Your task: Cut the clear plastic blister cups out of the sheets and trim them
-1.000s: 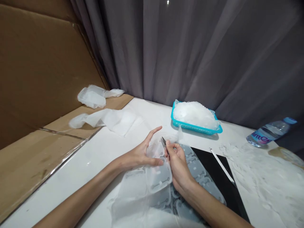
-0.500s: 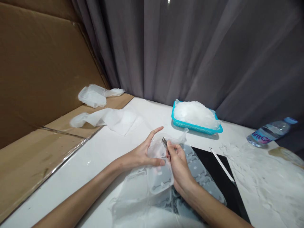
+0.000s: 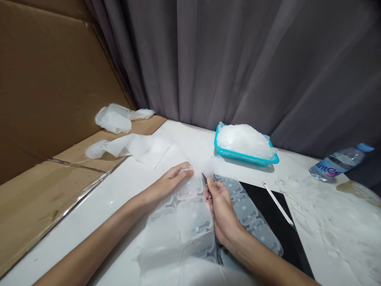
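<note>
My left hand [image 3: 174, 178] is closed on the upper left edge of a translucent, soft-looking sheet [image 3: 195, 216] made of joined rounded panels with slots and dots. My right hand [image 3: 223, 212] holds small pointed snips [image 3: 204, 179], their dark tips upward, beside the sheet's right edge. Its fingers hide the handles. Below and to the right lie more of the same grey-looking rounded panels [image 3: 245, 206], partly on a black mat [image 3: 272, 210]. The sheet's near part is blurred at the bottom of the view.
A turquoise basket [image 3: 247, 157] heaped with white translucent pieces stands at the back. A white strip-like tool [image 3: 278, 204] rests on the mat. Scattered clear scraps [image 3: 336, 234] and a water bottle [image 3: 339, 163] are at right. Whitish film pieces [image 3: 139, 149] lie left near cardboard [image 3: 80, 171].
My left hand, spread before with thumb on a panel, has moved up and left and closed on the sheet's edge. The panels now lie flatter. My right hand stays nearly in place with the snips.
</note>
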`<state>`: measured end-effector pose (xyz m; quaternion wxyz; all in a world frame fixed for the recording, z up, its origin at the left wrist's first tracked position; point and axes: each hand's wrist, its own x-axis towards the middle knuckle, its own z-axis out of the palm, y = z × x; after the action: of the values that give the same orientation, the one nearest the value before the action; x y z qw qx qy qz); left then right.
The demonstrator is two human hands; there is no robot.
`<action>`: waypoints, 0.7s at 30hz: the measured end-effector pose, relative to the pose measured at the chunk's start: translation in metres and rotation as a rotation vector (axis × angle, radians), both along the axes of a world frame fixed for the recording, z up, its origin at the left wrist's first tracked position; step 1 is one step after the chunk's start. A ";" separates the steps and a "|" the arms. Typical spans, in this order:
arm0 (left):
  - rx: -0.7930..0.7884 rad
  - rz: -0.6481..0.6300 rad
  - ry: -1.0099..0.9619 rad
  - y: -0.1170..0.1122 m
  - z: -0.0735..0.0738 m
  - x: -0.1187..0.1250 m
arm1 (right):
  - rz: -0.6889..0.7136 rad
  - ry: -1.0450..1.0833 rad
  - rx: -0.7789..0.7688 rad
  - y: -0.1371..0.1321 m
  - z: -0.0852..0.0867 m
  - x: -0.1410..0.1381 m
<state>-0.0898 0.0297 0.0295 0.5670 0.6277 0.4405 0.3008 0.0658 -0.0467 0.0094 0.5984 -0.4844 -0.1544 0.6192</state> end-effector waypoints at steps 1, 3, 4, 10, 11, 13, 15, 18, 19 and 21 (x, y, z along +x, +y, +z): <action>-0.016 -0.023 -0.026 -0.001 0.002 0.000 | 0.007 0.004 0.004 -0.002 -0.001 0.000; -0.044 -0.050 -0.062 -0.004 0.006 0.001 | 0.018 0.003 0.015 -0.006 0.001 -0.001; -0.052 -0.058 -0.072 -0.006 0.007 0.001 | 0.019 -0.003 0.020 -0.007 0.003 -0.001; -0.083 -0.061 -0.111 -0.010 0.009 0.004 | 0.002 -0.034 0.045 -0.004 0.010 0.001; -0.070 -0.054 -0.115 -0.009 0.009 0.004 | 0.001 -0.037 0.046 -0.003 0.010 0.001; -0.036 -0.049 -0.107 -0.008 0.009 0.003 | 0.000 -0.037 0.038 -0.002 0.009 0.001; -0.020 -0.068 -0.097 -0.007 0.007 0.002 | -0.003 -0.028 0.021 -0.001 0.009 0.002; -0.011 -0.091 -0.098 -0.004 0.001 0.000 | -0.005 -0.004 0.005 0.000 0.010 0.001; -0.007 -0.093 -0.096 -0.003 0.000 0.000 | -0.004 0.003 0.000 0.001 0.011 0.001; 0.010 -0.089 -0.084 -0.002 -0.003 -0.001 | 0.001 0.009 -0.014 0.004 0.012 0.001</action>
<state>-0.0904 0.0273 0.0268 0.5946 0.6363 0.3864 0.3038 0.0667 -0.0428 0.0210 0.5953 -0.4856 -0.1475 0.6230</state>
